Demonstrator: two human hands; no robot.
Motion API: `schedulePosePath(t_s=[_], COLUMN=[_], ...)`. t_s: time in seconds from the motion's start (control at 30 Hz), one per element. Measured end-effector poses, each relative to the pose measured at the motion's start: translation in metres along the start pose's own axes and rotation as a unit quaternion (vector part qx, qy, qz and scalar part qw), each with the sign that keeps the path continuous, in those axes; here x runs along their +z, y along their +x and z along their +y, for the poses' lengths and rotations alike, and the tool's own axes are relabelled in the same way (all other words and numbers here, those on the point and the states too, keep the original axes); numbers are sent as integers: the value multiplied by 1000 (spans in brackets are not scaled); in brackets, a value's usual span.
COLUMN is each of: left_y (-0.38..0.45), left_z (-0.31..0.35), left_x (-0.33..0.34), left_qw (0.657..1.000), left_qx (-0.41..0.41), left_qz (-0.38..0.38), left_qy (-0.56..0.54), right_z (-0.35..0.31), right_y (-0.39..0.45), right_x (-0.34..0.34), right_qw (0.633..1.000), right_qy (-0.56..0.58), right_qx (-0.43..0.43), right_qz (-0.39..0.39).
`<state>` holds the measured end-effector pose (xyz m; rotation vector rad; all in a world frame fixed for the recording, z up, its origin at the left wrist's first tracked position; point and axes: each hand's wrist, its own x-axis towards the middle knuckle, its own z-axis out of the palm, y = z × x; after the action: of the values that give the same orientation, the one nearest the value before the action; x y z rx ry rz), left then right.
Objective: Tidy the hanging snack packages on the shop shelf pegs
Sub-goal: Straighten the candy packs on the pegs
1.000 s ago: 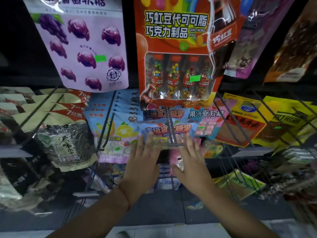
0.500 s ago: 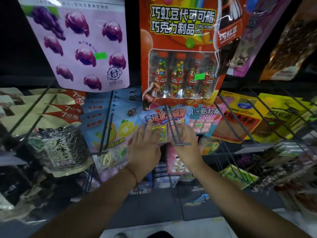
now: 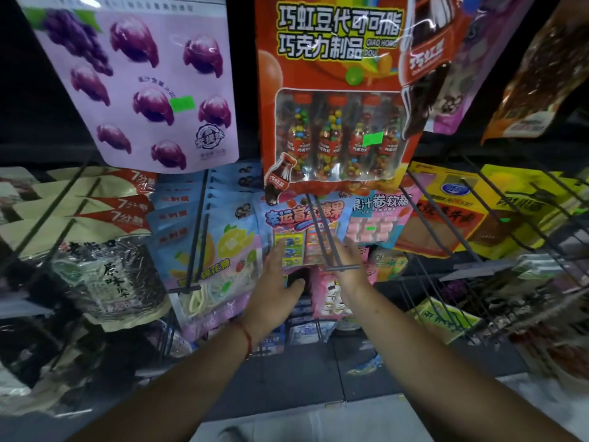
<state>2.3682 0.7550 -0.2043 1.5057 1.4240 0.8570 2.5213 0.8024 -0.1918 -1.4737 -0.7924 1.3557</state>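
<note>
I see both of my hands up at the middle row of pegs, working on the blue candy package [image 3: 304, 229] that hangs on the double-wire peg [image 3: 325, 237] in the centre. My left hand [image 3: 275, 288] lies flat against the lower left part of that package, fingers [image 3: 277, 253] straight and close together, the thumb spread out to the side below the package's bottom edge. A red string sits round that wrist. My right hand [image 3: 349, 266] is at the package's lower right, just behind the peg's crossbar at its front end; its fingers reach up along the package, but the wires cross in front of them and I cannot tell whether they lie flat or pinch the edge.

The blue candy package sits well back on its peg, directly under the big red chocolate-bean package [image 3: 334, 100] that hangs from the row above. Just to its right hangs a pink-and-blue soft candy package [image 3: 379, 218], touching or overlapping its edge. To its left hangs a stack of blue marshmallow packages [image 3: 220, 244] on its own peg. The purple grape gummy package [image 3: 149, 87] hangs at upper left. Dark sunflower seed packages [image 3: 108, 275] fill the left side, and yellow packages [image 3: 452, 215] hang to the right.
</note>
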Motion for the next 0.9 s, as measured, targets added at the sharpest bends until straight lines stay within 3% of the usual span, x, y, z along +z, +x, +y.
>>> schedulePosePath(t_s=[0.17, 0.3, 0.43, 0.53, 0.63, 0.9], left_y=[-11, -36, -60, -73, -90, -145], left_z=[-3, -5, -26, -39, -46, -68], left_x=[-11, -29, -53, -74, -91, -115], left_qw=[1000, 988, 926, 882, 864, 866], left_qx=[-11, 34, 2, -26, -70, -43], left_qz=[-11, 3, 6, 3, -16, -20], left_qy=[24, 152, 376, 470, 499, 498], right_z=[-2, 3, 24, 50, 75, 93], right_y=[-14, -36, -60, -72, -90, -142], right_x=[-12, -30, -48, -50, -43, 9], right_qw=[997, 976, 931, 908, 881, 779], right_qy=[-67, -184, -317, -373, -421, -550], right_qx=[-29, -103, -161, -154, -154, -234], right_qz=[-4, -53, -80, -109, -153, -189])
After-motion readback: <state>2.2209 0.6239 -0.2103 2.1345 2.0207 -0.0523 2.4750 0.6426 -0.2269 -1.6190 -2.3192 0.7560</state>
